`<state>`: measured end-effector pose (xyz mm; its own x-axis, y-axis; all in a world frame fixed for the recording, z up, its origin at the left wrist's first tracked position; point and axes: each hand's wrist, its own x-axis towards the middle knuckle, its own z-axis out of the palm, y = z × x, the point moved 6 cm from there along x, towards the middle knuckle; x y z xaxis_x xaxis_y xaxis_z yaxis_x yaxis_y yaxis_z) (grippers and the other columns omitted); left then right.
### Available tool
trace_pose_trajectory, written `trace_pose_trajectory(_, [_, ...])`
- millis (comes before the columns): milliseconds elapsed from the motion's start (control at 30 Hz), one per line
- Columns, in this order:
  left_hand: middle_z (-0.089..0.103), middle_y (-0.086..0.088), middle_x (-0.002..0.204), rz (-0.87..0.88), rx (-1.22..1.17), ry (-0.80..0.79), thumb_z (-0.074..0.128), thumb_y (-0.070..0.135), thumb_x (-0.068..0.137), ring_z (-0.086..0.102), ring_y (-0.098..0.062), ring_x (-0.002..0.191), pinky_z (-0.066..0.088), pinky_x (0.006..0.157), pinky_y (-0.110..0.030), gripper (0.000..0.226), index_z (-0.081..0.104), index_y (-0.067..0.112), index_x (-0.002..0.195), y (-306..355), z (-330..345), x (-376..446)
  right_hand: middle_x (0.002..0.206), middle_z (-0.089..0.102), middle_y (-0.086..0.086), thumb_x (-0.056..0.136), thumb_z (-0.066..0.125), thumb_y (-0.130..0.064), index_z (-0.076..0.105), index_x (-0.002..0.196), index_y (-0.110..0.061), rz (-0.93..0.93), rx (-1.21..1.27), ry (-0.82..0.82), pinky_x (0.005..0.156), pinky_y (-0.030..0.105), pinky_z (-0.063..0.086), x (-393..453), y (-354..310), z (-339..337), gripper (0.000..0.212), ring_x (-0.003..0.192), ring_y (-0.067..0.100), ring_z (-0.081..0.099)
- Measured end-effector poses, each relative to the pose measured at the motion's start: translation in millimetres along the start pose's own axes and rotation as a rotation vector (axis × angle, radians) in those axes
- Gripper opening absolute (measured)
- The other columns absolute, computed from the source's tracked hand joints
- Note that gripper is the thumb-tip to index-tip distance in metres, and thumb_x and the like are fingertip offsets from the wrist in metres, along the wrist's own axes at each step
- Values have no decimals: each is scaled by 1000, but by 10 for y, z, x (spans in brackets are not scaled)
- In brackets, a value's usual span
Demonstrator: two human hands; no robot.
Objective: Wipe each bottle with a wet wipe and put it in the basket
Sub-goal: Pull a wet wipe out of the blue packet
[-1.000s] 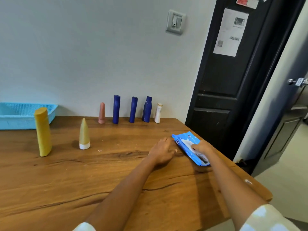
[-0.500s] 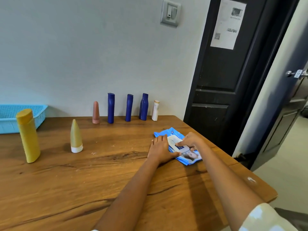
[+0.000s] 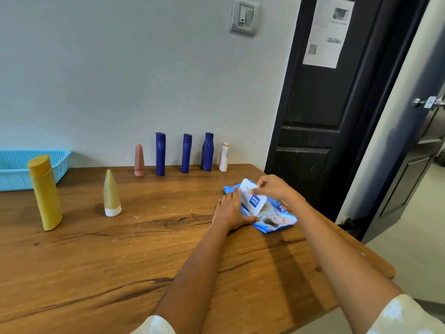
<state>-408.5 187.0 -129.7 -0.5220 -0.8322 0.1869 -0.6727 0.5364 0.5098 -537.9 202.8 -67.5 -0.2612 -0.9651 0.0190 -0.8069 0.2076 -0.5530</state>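
A blue wet wipe pack lies on the wooden table near its right edge. My left hand presses flat on the pack's left side. My right hand pinches the pack's white flap and holds it peeled up. Along the wall stand a pink bottle, three dark blue bottles and a small white bottle. Nearer, at the left, stand a tall yellow bottle and a pale yellow tube. A light blue basket sits at the far left.
A dark door stands just right of the table, with an open doorway beyond it. The table's right edge runs close to my right forearm. A light switch is on the wall.
The pack was pulled closer and turned face up. My left hand now pins it down and my right hand has lifted its white flap open.
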Motion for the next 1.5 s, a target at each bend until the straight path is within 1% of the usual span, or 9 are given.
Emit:
trace_pose_trajectory(133, [17, -10, 156, -37, -105, -3, 65, 63, 73, 21, -27, 143, 20, 115, -43, 117, -8, 11, 150, 24, -27, -49, 89, 66, -1, 95, 45, -45, 67, 91, -16, -10, 280, -52, 83, 30, 49, -81, -84, -8, 37, 85, 13, 61])
trace_pose_trajectory(233, [17, -10, 157, -70, -177, -18, 62, 70, 70, 21, -30, 142, 23, 115, -46, 122, -13, 14, 149, 3, -46, -43, 98, 69, -1, 96, 45, -40, 72, 93, -19, -20, 297, -88, 90, 34, 49, -98, -78, 67, 33, 98, 16, 62])
trace_pose_trajectory(300, [14, -11, 157, -84, -229, -14, 63, 71, 67, 21, -30, 142, 25, 114, -48, 126, -17, 16, 148, 15, -50, -42, 100, 68, -3, 95, 51, -31, 72, 93, -19, -53, 206, -129, 88, 31, 51, -119, -83, 125, 24, 98, 14, 62])
trace_pose_trajectory(433, [9, -8, 158, -74, -320, 45, 70, 63, 68, 18, -28, 143, 24, 114, -49, 125, -14, 18, 148, -17, -111, -41, 94, 63, -8, 93, 55, -14, 69, 105, -14, -78, 132, -99, 60, 11, 46, -195, -80, 179, 18, 85, 7, 58])
trace_pose_trajectory(633, [14, -6, 157, -83, -336, 23, 74, 60, 65, 26, -27, 141, 30, 111, -52, 125, -11, 24, 148, -48, -97, -23, 100, 65, 3, 88, 61, -12, 66, 88, -17, 35, 55, 250, 74, 26, 49, -181, 277, -2, 7, 90, 10, 56])
trace_pose_trajectory(933, [18, -7, 155, -62, -337, 52, 77, 55, 65, 27, -26, 140, 33, 110, -50, 123, -8, 24, 149, -29, -99, -39, 94, 69, 3, 81, 71, -20, 73, 89, -12, 130, -171, 60, 82, 32, 56, -174, 342, 69, 12, 91, 14, 62])
trace_pose_trajectory(1133, [17, -7, 155, -65, -352, 47, 77, 54, 65, 27, -26, 140, 33, 110, -50, 123, -7, 25, 149, -30, -107, -41, 97, 66, 2, 89, 57, -16, 63, 88, -14, 109, -165, 223, 61, 22, 44, -203, 274, 13, 7, 83, 8, 55])
trace_pose_trajectory(1333, [23, -8, 150, -72, -333, 49, 77, 56, 64, 32, -25, 136, 37, 107, -46, 126, -12, 25, 149, -30, -123, -45, 94, 61, 3, 98, 40, -21, 47, 93, -19, 126, -37, 343, 76, 37, 54, -250, 313, -3, 9, 82, 18, 63])
trace_pose_trajectory(1500, [23, -9, 146, -61, -334, 39, 76, 56, 65, 36, -24, 131, 40, 105, -45, 127, -16, 28, 147, -26, -129, -50, 103, 63, 8, 97, 46, -33, 53, 98, -16, 121, 46, 374, 70, 29, 46, -250, 283, 27, 19, 82, 14, 56])
